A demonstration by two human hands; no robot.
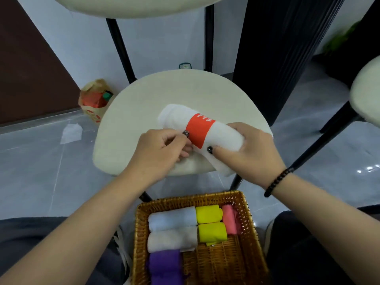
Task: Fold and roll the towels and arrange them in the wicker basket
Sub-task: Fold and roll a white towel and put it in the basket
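Observation:
A rolled white towel (pixel 224 134) with an orange-red band lies slanted on the cream chair seat (pixel 148 99). My right hand (pixel 250 153) grips the roll's near end, thumb pressed on its front. My left hand (pixel 162 149) pinches the towel's edge beside the orange band with curled fingers. Below, the wicker basket (pixel 218 262) holds several rolled towels: a pale blue one (pixel 172 219), a white one (pixel 171 239), a purple one (pixel 164 266), two yellow ones (pixel 208 213) and a pink one (pixel 231 220).
Black chair legs (pixel 119 46) rise behind the seat. A paper bag (pixel 94 99) with red contents and a white scrap (pixel 71 133) lie on the grey tiled floor at the left. Another cream seat (pixel 366 93) sits at the right edge. My knees flank the basket.

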